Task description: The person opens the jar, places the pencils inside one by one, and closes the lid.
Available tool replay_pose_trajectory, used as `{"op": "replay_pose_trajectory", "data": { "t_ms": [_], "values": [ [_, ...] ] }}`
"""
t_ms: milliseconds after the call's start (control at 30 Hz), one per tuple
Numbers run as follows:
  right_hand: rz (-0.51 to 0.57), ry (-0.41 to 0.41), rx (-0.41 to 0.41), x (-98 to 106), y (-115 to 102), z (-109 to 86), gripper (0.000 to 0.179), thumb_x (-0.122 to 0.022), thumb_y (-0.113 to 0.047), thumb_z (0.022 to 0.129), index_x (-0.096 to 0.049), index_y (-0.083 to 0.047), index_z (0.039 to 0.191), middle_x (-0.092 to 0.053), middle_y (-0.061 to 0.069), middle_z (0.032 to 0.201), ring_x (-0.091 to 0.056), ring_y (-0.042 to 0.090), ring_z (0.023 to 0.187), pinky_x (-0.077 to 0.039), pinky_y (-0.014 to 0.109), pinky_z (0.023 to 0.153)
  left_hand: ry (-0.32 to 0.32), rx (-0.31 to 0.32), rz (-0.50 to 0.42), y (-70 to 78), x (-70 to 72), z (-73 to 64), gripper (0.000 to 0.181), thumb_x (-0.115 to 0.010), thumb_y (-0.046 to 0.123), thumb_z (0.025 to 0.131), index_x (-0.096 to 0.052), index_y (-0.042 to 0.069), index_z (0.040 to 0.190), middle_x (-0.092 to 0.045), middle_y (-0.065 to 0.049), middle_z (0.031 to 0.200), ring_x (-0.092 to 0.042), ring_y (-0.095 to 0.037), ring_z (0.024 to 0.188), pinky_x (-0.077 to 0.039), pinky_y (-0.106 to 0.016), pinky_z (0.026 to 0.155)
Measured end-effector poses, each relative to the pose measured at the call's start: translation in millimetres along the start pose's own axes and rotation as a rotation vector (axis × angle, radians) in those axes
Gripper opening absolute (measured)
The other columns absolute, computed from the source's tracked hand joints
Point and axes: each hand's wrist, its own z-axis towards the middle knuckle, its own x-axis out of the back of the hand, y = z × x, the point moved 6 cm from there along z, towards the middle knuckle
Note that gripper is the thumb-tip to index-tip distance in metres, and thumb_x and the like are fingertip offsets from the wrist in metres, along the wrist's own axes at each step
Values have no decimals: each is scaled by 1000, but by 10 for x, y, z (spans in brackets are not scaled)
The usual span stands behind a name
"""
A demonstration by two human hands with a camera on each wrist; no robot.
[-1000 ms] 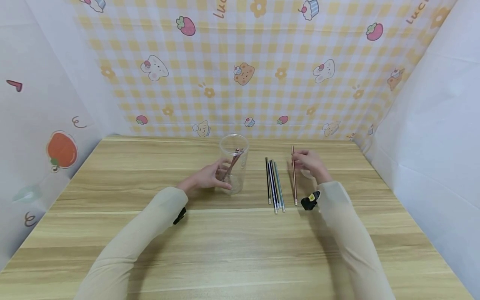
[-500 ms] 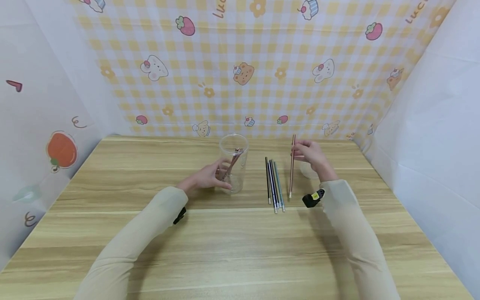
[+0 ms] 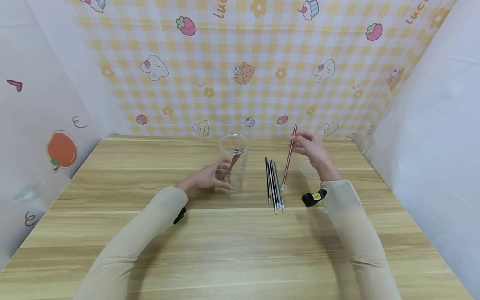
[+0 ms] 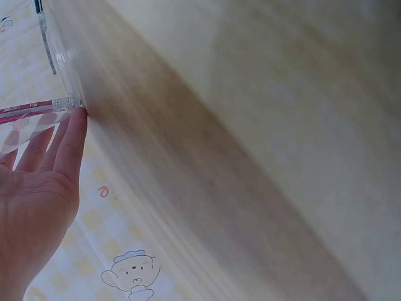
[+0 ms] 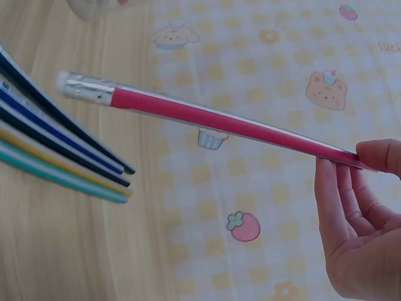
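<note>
Upright on the wooden table stands a clear plastic cup (image 3: 241,168), with a few reddish pencils (image 3: 231,163) leaning inside it. My left hand (image 3: 204,177) holds the cup low at its left side, thumb in front and fingers behind. To the right, my right hand (image 3: 312,151) pinches a red pencil (image 5: 219,122) near one end between thumb and fingertips. Its white eraser in a silver ferrule (image 5: 88,88) hangs down and to the left. Beside that eraser, in the head view, lies a row of several dark, blue, yellow and teal pencils (image 3: 273,183).
A round clear lid (image 3: 309,170) lies on the table (image 3: 240,250) below my right hand. Behind the table hangs a yellow checked cloth (image 3: 270,96), and white sheets (image 3: 435,137) stand at the sides. Each wrist carries a black camera (image 3: 313,198).
My right hand has lifted the red pencil off the table. Its eraser end has swung left toward the row of pencils. The left hand and cup have stayed put.
</note>
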Motion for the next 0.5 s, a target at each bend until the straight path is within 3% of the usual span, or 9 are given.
{"op": "replay_pose_trajectory", "data": {
  "t_ms": [300,500],
  "values": [
    [215,37,88,-86,-190,-51,9,-54,-1,86,-51,0,94,-59,10,84,-60,17,73,-50,27,71,-5,-5,-7,3,-4,0,75,-78,21,67,-33,15,126,-44,-17,126,-43,-28,113,-31,-43,95],
    [308,40,160,-137,-352,-130,11,-55,-3,86,-50,-1,96,-57,10,87,-59,19,77,-49,27,73,-9,-15,-11,11,-7,-5,75,-77,21,68,-32,13,127,-43,-19,126,-42,-30,113,-30,-45,95]
  ]
}}
